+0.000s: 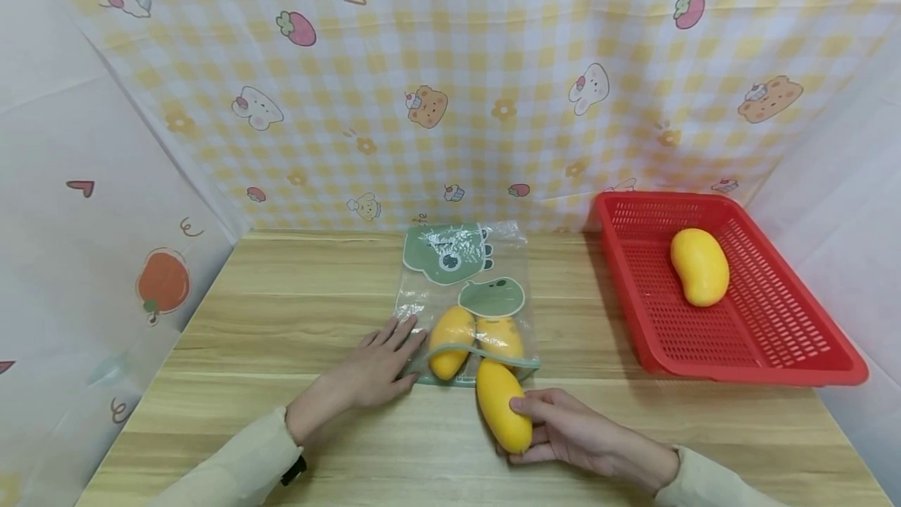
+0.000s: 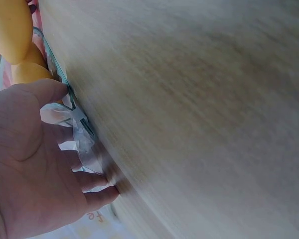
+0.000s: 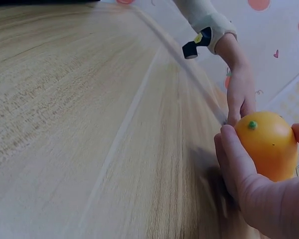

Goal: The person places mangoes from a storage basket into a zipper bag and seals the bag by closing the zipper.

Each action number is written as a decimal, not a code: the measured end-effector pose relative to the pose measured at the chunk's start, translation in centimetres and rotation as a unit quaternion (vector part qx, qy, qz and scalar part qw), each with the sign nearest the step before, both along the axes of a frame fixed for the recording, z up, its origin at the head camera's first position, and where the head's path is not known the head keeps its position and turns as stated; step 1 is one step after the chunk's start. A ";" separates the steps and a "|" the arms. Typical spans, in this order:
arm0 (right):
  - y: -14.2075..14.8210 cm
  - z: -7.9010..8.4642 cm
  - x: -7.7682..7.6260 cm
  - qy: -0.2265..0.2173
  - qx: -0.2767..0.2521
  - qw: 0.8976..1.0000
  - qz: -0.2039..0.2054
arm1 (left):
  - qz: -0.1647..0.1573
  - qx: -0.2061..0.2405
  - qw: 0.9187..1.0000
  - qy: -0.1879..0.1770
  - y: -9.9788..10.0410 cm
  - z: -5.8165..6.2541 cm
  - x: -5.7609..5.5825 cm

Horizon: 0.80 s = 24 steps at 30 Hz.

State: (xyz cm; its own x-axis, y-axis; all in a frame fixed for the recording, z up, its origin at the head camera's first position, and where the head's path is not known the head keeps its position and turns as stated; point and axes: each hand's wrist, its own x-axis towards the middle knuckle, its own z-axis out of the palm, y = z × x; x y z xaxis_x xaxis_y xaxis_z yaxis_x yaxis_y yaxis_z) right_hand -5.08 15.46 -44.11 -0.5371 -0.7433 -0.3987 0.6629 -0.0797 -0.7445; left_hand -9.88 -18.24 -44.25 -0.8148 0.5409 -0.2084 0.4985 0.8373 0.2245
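Observation:
A clear zip bag [image 1: 464, 257] with green cartoon prints lies flat, its mouth toward me. Inside it are two yellow mangoes, the left one [image 1: 452, 335] and the right one [image 1: 498, 339]. My right hand [image 1: 563, 429] grips a third mango [image 1: 504, 405] between thumb and fingers, its far end at the bag's mouth. In the right wrist view that mango [image 3: 269, 144] shows a small green stem spot. My left hand [image 1: 380, 362] rests with fingers spread at the bag's left edge; in the left wrist view its fingers [image 2: 99, 196] reach down along the clear plastic.
A red perforated basket [image 1: 633, 319] stands at the right of the wooden table [image 1: 296, 303], with one mango [image 1: 700, 266] in it. A checked cloth [image 1: 493, 155] hangs behind the table, and pale printed sheets [image 1: 84, 257] close off the sides.

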 end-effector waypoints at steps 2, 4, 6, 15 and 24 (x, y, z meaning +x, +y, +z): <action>-0.1 0.0 0.0 0.002 0.004 1.000 -0.006 | 0.000 0.002 1.000 -0.001 0.0 0.0 0.0; -0.3 0.1 0.0 0.004 0.009 1.000 -0.010 | 0.000 0.002 1.000 -0.001 0.0 0.1 0.0; -0.4 0.0 0.0 0.005 0.011 1.000 -0.011 | 0.000 0.000 1.000 -0.001 0.0 0.1 0.0; -1.0 -0.2 -0.2 -0.003 0.005 1.000 -0.017 | -0.001 -0.001 1.000 0.000 0.0 0.0 0.0; -1.5 -0.1 -0.6 -0.003 0.008 1.000 -0.025 | -0.002 -0.004 1.000 0.000 0.1 0.0 0.0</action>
